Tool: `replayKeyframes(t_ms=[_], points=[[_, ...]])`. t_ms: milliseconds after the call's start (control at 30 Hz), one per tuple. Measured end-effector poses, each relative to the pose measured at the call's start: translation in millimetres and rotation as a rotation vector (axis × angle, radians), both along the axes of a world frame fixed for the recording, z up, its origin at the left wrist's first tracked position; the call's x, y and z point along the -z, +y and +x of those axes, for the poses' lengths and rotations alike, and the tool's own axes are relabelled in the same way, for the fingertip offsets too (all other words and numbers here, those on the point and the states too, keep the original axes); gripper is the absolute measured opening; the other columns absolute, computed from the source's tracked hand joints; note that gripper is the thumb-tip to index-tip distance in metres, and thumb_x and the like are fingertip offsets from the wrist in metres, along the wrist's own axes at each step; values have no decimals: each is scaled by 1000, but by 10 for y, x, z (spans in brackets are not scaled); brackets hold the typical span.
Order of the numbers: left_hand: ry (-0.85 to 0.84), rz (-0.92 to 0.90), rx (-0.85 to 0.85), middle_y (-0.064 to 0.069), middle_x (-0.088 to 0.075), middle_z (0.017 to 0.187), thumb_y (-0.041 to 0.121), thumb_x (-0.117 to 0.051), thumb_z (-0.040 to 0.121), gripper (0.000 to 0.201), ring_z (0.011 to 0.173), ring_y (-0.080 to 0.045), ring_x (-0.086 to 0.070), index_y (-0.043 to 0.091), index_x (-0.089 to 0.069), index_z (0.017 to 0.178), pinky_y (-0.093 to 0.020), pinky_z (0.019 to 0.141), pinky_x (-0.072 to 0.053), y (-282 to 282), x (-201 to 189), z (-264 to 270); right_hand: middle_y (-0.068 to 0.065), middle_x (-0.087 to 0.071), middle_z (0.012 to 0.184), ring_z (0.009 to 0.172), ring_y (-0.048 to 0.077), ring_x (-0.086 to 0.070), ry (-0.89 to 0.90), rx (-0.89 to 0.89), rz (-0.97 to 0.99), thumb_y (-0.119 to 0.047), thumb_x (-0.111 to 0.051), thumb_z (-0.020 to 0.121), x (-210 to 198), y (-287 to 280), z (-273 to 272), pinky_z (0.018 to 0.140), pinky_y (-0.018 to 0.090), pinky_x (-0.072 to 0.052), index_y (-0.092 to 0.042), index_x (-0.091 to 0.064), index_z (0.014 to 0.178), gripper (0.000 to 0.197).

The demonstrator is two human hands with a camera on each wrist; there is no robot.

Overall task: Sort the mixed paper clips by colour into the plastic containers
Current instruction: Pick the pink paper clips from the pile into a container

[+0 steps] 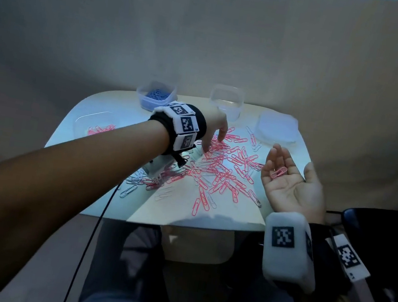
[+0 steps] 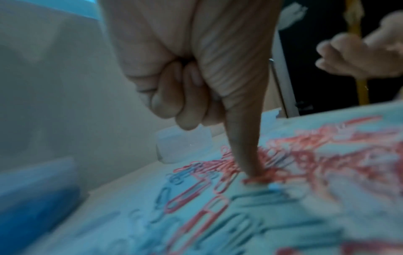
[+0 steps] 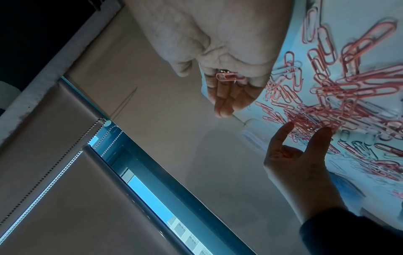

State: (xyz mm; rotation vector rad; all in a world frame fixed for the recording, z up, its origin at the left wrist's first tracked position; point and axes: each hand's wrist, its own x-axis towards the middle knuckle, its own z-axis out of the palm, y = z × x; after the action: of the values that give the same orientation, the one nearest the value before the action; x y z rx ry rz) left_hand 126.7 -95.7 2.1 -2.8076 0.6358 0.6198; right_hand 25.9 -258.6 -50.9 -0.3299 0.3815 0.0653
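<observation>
A spread pile of pink and silver-white paper clips (image 1: 223, 170) covers the middle of the small table (image 1: 80, 179). My left hand (image 1: 214, 142) reaches over the pile. Its index finger (image 2: 250, 165) presses straight down on pink clips (image 2: 261, 177) while the other fingers curl in. My right hand (image 1: 290, 164) hovers palm up at the pile's right edge, fingers relaxed, with one pink clip (image 1: 278, 172) lying loose on it; the same clip (image 3: 229, 77) shows in the right wrist view. A tub with pink clips (image 1: 95, 126) stands left, a tub of blue clips (image 1: 156, 95) at the back left.
An empty clear tub (image 1: 227, 100) stands at the back centre and a round translucent lid or dish (image 1: 277, 129) at the back right. A black cable (image 1: 107, 202) hangs off the table's front edge. A beige blind lies behind the table, my legs below it.
</observation>
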Motion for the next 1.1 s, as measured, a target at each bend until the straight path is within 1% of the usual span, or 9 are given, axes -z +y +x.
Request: replayKeyframes(t_ms=[133, 200, 300, 367, 500, 633, 733, 933, 1100], points=[[-90, 32, 82, -2, -63, 117, 31, -71, 80, 40, 87, -16, -51, 19, -65, 118, -19, 53, -34, 51, 31, 6, 11, -72, 82, 68, 19, -70, 3, 2, -16, -42, -26, 98, 9, -2, -6, 62, 23, -55, -2, -57, 95, 51], [-154, 33, 110, 0, -66, 113, 34, -68, 83, 32, 89, -17, -56, 21, -68, 112, -18, 45, -26, 111, 74, 18, 12, -72, 80, 67, 19, -70, 10, 3, -22, -42, -26, 98, 17, 3, -9, 61, 23, -55, -3, -57, 96, 50], [-173, -34, 77, 0, -67, 108, 35, -67, 84, 27, 87, -16, -57, 20, -70, 106, -19, 47, -30, 211, 122, 61, 11, -72, 79, 66, 19, -70, 20, -2, -36, -42, -26, 98, 33, 2, -8, 61, 23, -55, -3, -57, 96, 50], [-165, -121, 10, 0, -67, 102, 35, -69, 82, 26, 80, -14, -52, 18, -71, 102, -23, 58, -38, 279, 109, 102, 11, -72, 79, 65, 18, -70, 26, -3, -43, -42, -25, 98, 43, -7, -2, 61, 23, -55, -3, -56, 96, 50], [-169, -239, -115, 1, -59, 80, 31, -68, 83, 26, 73, -14, -48, 13, -72, 102, -24, 67, -37, 441, 23, 165, 10, -72, 79, 66, 18, -70, 32, 4, -46, -42, -26, 98, 62, -16, 11, 61, 22, -55, -3, -57, 98, 50], [-164, -117, -170, -4, -67, 111, 29, -70, 82, 33, 96, -22, -59, 15, -68, 112, -28, 74, -43, 554, 32, 177, 11, -72, 79, 66, 18, -70, 31, -3, -48, -43, -26, 98, 84, 13, 17, 60, 23, -56, -3, -56, 99, 50], [-174, -148, -139, -5, -62, 117, 32, -75, 77, 54, 107, -23, -56, 18, -58, 126, -30, 83, -43, 510, 58, 164, 11, -72, 79, 66, 18, -70, 32, -8, -45, -43, -27, 98, 91, 24, 14, 60, 24, -56, -3, -56, 99, 49], [-67, -123, -36, -2, -62, 117, 37, -77, 73, 52, 104, -21, -56, 21, -62, 120, -24, 74, -36, 203, 171, 144, 8, -72, 79, 68, 17, -69, 30, -28, -66, -44, -27, 97, 83, 40, 15, 62, 22, -54, -5, -56, 98, 48], [-21, -133, -46, 0, -55, 82, 33, -79, 71, 36, 74, -16, -47, 15, -70, 102, -24, 54, -31, 175, 214, 225, 8, -71, 79, 70, 16, -67, 34, -40, -68, -44, -27, 97, 85, 42, -4, 63, 22, -54, -5, -56, 96, 48]])
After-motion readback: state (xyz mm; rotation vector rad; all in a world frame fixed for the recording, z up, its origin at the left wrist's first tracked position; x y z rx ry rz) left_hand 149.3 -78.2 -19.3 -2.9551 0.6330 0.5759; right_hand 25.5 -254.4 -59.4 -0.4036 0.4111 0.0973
